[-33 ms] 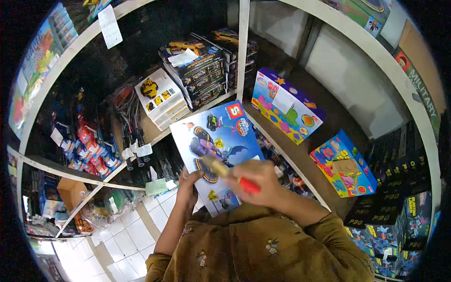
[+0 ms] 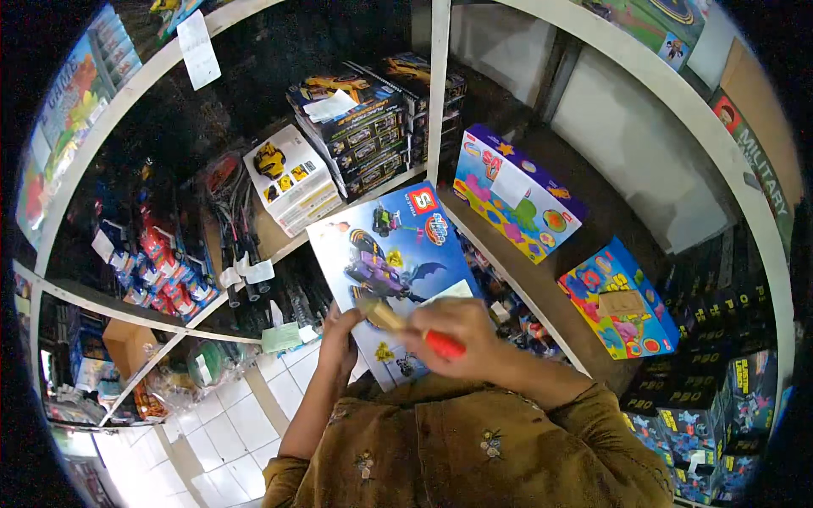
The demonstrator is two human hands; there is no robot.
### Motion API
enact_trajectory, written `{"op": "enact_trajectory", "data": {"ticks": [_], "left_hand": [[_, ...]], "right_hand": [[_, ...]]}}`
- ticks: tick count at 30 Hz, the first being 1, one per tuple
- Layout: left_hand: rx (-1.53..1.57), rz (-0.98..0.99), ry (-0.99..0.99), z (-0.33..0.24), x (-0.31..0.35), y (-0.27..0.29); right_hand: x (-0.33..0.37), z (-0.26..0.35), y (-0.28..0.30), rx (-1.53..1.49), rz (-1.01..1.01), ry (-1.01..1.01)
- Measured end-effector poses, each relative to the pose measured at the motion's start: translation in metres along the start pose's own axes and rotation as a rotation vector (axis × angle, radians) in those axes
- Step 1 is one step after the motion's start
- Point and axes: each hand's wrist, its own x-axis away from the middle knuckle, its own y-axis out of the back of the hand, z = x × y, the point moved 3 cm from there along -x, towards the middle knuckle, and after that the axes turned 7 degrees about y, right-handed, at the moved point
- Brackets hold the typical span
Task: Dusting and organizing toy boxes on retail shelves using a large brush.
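A flat blue and white toy box (image 2: 334, 245), printed with a purple winged vehicle, is tilted up in front of my body. My left hand (image 2: 340, 337) grips its left edge, thumb over the front and the other fingers mostly hidden. My right hand (image 2: 461, 332) is closed around a paintbrush (image 2: 383, 316) with a red handle and pale bristles. The bristle end lies over the lower middle of the box front; whether it touches I cannot tell. A white paper slip (image 2: 453, 291) shows just beyond my right hand.
White-edged shelves surround me. Dark boxes (image 2: 351, 127) are stacked at the back beside a white box (image 2: 292, 182). Two colourful boxes, one purple-topped (image 2: 517, 199) and one blue (image 2: 622, 296), stand on the right shelf. Hanging red and blue packets (image 2: 161, 262) are at left, above white tiles (image 2: 229, 440).
The brush and my right hand have shifted slightly down the box front, toward my left hand. The white slip shows more. The box and my left hand stay in place.
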Motion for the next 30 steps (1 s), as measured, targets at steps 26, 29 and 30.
{"op": "enact_trajectory", "data": {"ticks": [26, 29, 30], "left_hand": [[0.125, 0.004, 0.001, 0.037, -0.051, -0.009], [0.289, -0.017, 0.021, 0.033, -0.042, -0.016], [0.306, -0.035, 0.022, 0.034, -0.042, -0.015]], "right_hand": [[0.045, -0.049, 0.057, -0.354, 0.316, -0.106], [0.05, -0.047, 0.088, -0.358, 0.249, -0.186], [0.051, -0.046, 0.095, -0.289, 0.252, -0.18]]}}
